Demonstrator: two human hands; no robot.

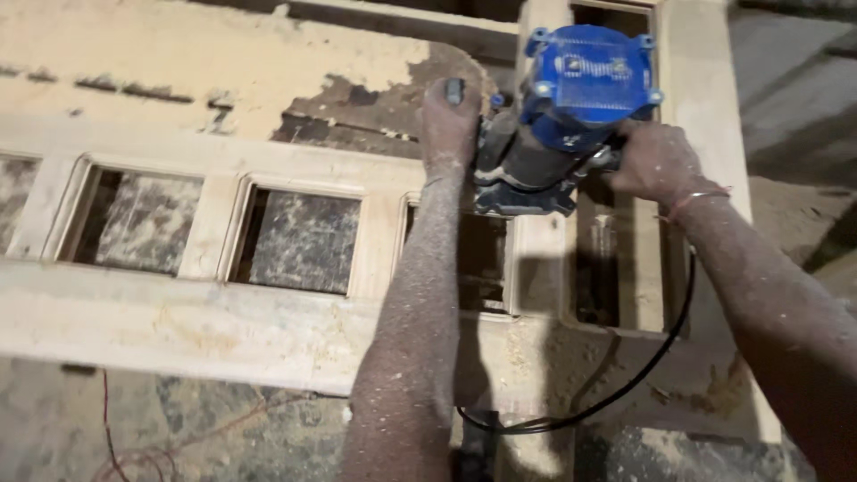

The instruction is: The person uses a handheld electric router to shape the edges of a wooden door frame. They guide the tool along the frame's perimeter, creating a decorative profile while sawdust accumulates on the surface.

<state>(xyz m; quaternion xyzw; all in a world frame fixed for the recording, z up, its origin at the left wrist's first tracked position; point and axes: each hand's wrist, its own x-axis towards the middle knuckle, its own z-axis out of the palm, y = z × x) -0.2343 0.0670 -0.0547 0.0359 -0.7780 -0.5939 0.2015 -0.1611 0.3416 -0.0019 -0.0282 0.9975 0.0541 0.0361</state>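
Two forearms dusted with sawdust fill the near part of the view, reaching away toward a power router [571, 116] with a blue cap and a dark grey body. On the left side of the tool, the left hand [449, 120] is clenched around a handle, with a small grey knob end showing above the knuckles. On the right side, the right hand [656, 161] grasps the opposite handle, fingers curled tight; a thin bangle [701, 198] circles that wrist. Between the two hands the router stands upright with its base resting on a pale wooden frame [178, 308], at the spot where a long rail running left to right meets an upright piece going away to the far side. A black cord [625, 384] drops from the right side of the tool, loops down toward the near edge and curves back left between the arms. Along the rail to the left sit rectangular openings [299, 239] with moulded edges, and a mottled grey floor [299, 259] shows through them. Loose sawdust [223, 54] lies thick on the far left, covering most of the surface there, with darker bare patches just left of the left hand. Near the lower left corner, a thin red wire [109, 428] trails across the floor.
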